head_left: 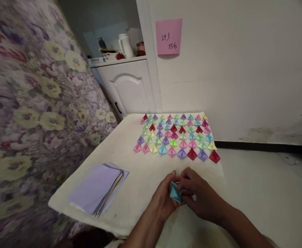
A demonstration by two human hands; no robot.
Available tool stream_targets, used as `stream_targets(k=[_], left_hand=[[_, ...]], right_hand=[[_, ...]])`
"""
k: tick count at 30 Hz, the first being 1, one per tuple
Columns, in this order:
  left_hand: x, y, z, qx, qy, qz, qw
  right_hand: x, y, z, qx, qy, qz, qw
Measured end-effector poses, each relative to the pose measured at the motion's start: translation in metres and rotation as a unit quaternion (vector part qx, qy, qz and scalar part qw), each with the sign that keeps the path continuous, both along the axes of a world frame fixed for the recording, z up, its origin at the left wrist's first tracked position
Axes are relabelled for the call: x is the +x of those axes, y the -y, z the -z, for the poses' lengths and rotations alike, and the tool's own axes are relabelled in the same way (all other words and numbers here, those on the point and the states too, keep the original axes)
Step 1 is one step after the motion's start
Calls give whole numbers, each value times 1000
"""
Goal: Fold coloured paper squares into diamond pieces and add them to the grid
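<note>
A small light-blue folded paper boat [176,193] is between my two hands, above the front part of the table. My left hand [165,196] cradles it from the left with curled fingers and the thumb raised beside it. From the right, my right hand [198,194] pinches the boat's edge with bent fingers; some fingertips are hidden behind the paper. Beyond my hands stand rows of similar folded paper boats [192,154] in red, purple, pink, green, yellow and blue. A stack of coloured paper sheets [96,187], with a purple sheet on top, lies at the left.
The cream-covered table [115,151] meets the wall at its far side. A flowered curtain [37,103] hangs along the left. Behind is a white cabinet [132,88] with a white jug [126,45] on its shelf. A pink note [169,37] is stuck on the wall.
</note>
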State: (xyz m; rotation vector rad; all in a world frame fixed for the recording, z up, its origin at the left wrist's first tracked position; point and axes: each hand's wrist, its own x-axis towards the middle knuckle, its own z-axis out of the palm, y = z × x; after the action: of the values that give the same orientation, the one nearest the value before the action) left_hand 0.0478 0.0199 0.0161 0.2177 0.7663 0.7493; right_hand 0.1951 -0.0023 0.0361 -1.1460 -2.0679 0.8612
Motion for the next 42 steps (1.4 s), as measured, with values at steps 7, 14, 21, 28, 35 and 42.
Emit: stream_targets(k=[7, 14, 21, 28, 35, 42], left_hand=[[3, 0, 5, 11, 18, -15, 1000], [3, -1, 6, 18, 43, -18, 999], [5, -1, 6, 18, 59, -49, 997], [7, -3, 9, 10, 7, -138, 990], [23, 0, 14, -1, -51, -229, 972], [33, 3, 19, 17, -65, -273, 960]], right_hand=[[-2, -1, 3, -3, 7, -17, 1000], [-4, -4, 5, 3, 7, -24, 1000], [-2, -2, 6, 12, -11, -26, 1000], [-2, -7, 10, 20, -62, 54, 996], [-6, -9, 18, -14, 23, 109, 994], [-11, -6, 22, 11, 102, 149, 983]])
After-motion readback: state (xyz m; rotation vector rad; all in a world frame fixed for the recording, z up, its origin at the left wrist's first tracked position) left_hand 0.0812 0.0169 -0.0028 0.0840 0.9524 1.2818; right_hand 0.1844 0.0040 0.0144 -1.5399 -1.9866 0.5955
